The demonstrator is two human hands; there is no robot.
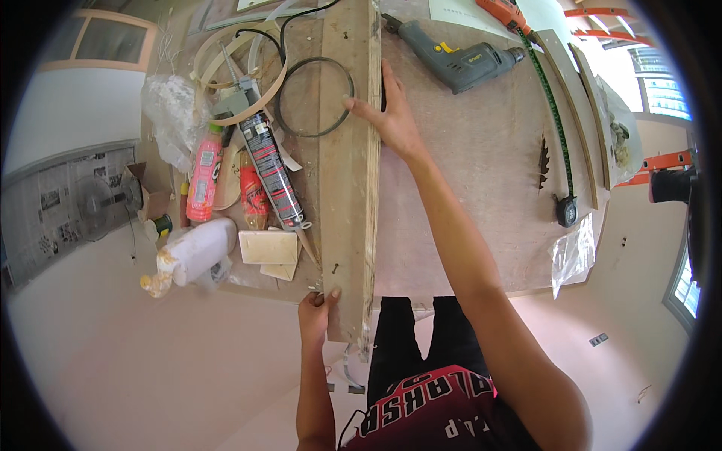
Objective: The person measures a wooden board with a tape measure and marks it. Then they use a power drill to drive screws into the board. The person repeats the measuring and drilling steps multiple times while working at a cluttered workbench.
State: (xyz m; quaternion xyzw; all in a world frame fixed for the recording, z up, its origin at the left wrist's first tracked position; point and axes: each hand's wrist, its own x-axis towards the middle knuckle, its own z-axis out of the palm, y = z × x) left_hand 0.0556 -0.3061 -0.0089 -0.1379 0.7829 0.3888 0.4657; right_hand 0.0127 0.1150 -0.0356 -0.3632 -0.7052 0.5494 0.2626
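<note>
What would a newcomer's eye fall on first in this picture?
Probably the long wooden board running up the middle of the table, with the left hand at its near end and the right hand farther up, at its right edge. Next, perhaps the grey drill right of the board and the pink bottle left of it.

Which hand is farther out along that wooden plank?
The right hand, spread against the wooden plank near the grey drill; the left hand is by the plank's near end.
</note>
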